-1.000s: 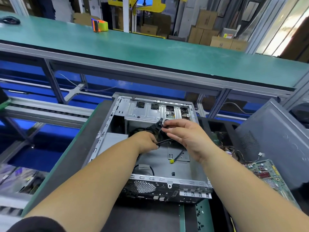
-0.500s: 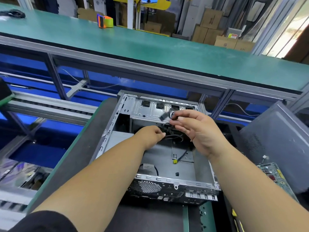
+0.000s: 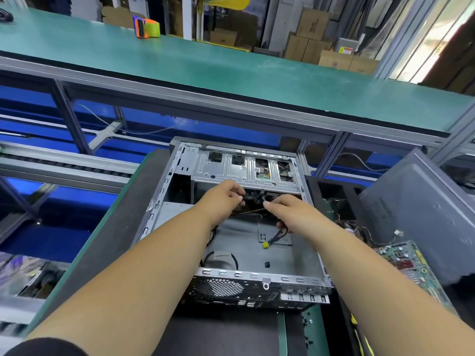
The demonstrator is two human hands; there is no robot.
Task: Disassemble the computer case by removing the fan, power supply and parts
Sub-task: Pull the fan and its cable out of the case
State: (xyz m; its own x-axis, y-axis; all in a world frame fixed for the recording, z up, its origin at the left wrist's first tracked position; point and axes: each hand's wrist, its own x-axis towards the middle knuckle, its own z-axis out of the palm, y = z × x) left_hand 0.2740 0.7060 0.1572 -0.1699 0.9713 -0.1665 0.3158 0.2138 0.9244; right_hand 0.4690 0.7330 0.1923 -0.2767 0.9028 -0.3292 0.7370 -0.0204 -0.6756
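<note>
On the dark mat of the workbench (image 3: 108,253), in the head view, the opened computer case (image 3: 180,160) lies flat with its vented back panel toward the camera. Both hands reach inside, just below the metal drive cage (image 3: 231,168). The left hand (image 3: 221,199) has its fingers curled around a bundle of black cables (image 3: 253,196). The right hand (image 3: 288,209) pinches a thin cable at its fingertips, close beside the left hand. A yellow-tipped connector (image 3: 265,244) rests on the case floor. A green circuit board (image 3: 408,260) lies right of the case, beside a grey side panel (image 3: 421,217). A tape dispenser (image 3: 145,26) sits on the far green shelf (image 3: 231,70).
</note>
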